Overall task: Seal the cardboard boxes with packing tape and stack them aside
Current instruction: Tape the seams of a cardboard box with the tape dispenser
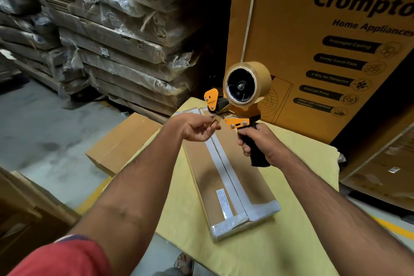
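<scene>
The right hand (257,141) clenched the black grip of the orange tape dispenser (239,101) with its brown tape roll (257,74); the left hand (197,127) pinched the tape's loose end. Below, a long closed cardboard box (226,177), contents hidden, lay along the middle of the yellow sheet (302,219).

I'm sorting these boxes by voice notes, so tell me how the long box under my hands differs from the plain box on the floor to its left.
The long box lies on the yellow sheet; the plain box sits on the grey floor. The long box carries pale tape strips along its top seam and near end, plus a small white label; the plain box's visible faces show neither. Both are brown cardboard, closed.
</scene>
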Demonstrator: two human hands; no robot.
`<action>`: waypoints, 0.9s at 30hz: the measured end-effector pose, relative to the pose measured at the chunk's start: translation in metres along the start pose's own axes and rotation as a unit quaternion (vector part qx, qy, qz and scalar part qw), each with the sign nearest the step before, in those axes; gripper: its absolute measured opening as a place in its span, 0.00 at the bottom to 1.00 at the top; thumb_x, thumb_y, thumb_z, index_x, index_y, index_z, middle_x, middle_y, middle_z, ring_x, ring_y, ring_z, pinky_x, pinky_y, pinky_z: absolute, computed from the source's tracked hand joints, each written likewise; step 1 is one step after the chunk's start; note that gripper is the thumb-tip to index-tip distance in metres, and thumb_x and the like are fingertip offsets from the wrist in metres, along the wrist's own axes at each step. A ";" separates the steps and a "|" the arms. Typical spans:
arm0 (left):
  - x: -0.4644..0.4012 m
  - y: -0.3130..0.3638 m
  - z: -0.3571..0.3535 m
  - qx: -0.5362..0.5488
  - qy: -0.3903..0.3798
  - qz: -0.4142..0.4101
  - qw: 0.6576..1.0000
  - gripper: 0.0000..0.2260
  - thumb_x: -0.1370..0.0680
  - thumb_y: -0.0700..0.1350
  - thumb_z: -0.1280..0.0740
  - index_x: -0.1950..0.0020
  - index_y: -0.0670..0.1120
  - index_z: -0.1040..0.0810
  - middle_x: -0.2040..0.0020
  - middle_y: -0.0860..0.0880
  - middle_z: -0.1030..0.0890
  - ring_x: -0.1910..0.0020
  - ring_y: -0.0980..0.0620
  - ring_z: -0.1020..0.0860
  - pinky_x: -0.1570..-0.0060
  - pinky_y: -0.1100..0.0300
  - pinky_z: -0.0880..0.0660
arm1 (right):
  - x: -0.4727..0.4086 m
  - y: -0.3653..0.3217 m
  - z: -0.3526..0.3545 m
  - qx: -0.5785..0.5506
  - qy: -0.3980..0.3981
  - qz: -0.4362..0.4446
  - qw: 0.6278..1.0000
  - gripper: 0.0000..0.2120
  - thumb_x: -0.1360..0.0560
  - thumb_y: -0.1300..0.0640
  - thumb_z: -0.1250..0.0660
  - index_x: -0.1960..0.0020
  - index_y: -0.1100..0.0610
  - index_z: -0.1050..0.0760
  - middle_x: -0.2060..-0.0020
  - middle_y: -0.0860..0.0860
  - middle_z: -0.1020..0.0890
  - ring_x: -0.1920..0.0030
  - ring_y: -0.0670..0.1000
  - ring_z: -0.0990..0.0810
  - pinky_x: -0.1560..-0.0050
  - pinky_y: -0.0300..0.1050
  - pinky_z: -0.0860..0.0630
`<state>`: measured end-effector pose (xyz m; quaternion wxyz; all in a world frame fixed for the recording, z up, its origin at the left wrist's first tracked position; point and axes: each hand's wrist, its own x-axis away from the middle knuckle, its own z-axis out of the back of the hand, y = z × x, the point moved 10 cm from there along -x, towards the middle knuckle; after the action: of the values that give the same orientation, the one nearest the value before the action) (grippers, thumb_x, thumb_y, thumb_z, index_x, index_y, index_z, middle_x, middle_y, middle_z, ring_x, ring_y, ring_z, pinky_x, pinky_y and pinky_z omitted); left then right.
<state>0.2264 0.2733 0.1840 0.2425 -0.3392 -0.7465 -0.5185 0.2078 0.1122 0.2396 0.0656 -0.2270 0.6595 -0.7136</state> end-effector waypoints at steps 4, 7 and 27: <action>-0.004 0.007 0.015 -0.090 0.020 0.040 0.995 0.11 0.16 0.40 0.42 0.46 0.36 0.22 0.70 0.49 0.22 0.74 0.59 0.24 0.75 0.69 0.26 | -0.009 0.002 -0.002 0.067 0.006 0.025 0.997 0.07 0.21 0.62 0.37 0.56 0.63 0.25 0.66 0.57 0.22 0.73 0.50 0.28 0.71 0.44 0.29; -0.017 0.021 0.030 -0.124 0.026 0.058 0.990 0.12 0.15 0.38 0.44 0.48 0.35 0.22 0.70 0.49 0.22 0.74 0.59 0.23 0.75 0.68 0.26 | -0.025 -0.001 -0.002 0.111 0.035 0.043 0.992 0.07 0.22 0.63 0.36 0.54 0.68 0.24 0.67 0.57 0.22 0.74 0.51 0.28 0.71 0.45 0.29; -0.225 0.160 0.165 -0.289 0.085 -0.100 0.948 0.14 0.20 0.33 0.41 0.62 0.45 0.22 0.64 0.47 0.21 0.66 0.56 0.24 0.63 0.65 0.30 | -0.244 0.076 -0.005 0.185 0.160 -0.053 0.968 0.12 0.25 0.60 0.32 0.63 0.67 0.26 0.75 0.57 0.23 0.76 0.50 0.26 0.74 0.41 0.31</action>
<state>0.4927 0.4080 0.0644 0.1437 -0.2729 -0.5715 -0.7604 0.4072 0.2034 0.1078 -0.0377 -0.1283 0.5051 -0.8526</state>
